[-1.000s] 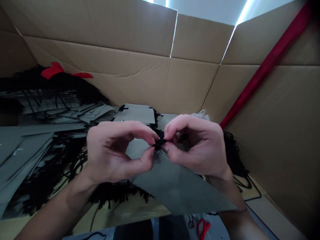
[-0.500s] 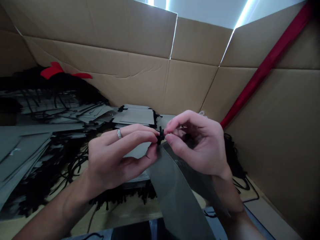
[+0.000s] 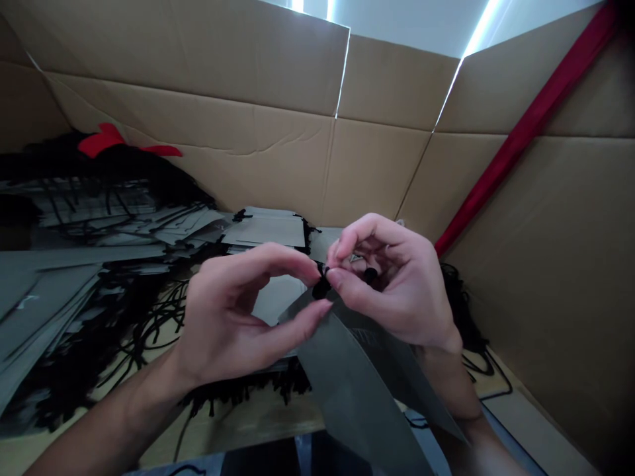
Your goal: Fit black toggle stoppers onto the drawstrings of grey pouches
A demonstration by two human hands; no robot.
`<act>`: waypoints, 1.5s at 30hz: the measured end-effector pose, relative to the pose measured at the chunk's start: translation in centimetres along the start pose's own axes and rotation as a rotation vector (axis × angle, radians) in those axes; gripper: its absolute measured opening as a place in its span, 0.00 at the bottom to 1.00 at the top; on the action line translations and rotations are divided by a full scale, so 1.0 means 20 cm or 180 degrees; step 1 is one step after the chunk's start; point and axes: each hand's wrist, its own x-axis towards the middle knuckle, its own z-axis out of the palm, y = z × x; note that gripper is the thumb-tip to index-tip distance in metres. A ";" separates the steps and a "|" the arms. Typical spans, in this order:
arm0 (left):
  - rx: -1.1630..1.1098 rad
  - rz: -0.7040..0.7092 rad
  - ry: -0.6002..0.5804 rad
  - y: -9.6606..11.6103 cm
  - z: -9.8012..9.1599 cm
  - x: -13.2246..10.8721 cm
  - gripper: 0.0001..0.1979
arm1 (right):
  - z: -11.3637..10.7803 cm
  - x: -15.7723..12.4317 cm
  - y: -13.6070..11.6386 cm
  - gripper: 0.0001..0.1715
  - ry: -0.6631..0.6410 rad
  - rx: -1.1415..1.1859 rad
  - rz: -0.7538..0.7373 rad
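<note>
My left hand (image 3: 233, 317) and my right hand (image 3: 391, 291) meet at the centre of the view, fingertips pinched together on a short black cord (image 3: 321, 284). The cord sits at the top edge of a flat grey paper bag (image 3: 357, 383) that hangs down and towards me from the pinch. Another bit of black cord shows inside my curled right fingers. Both hands are closed in a pinch.
Stacks of flat grey bags (image 3: 268, 231) with black cord handles lie behind the hands and spread to the left (image 3: 54, 284). Cardboard walls (image 3: 278, 152) enclose the bench. A red strip (image 3: 520, 132) runs diagonally on the right; a red ribbon (image 3: 106, 140) lies at far left.
The grey bag has swung from lying flat and wide to hanging narrower below the pinch. My fingers have shifted on the cord; the left hand's fingers arch higher.
</note>
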 end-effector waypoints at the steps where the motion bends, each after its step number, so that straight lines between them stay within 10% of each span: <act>1: -0.0206 -0.0141 0.0024 0.00 0.01 0.01 0.16 | 0.00 0.00 0.00 0.21 0.0001 -0.0021 -0.0023; 33: 0.0109 -0.0139 -0.0050 -0.03 -0.05 0.03 0.08 | 0.02 -0.05 -0.01 0.14 -0.0007 -0.1890 -0.1198; 45: 0.0809 0.0527 -0.0354 -0.03 -0.06 0.04 0.10 | 0.02 -0.06 0.00 0.10 0.0027 -0.2543 -0.1482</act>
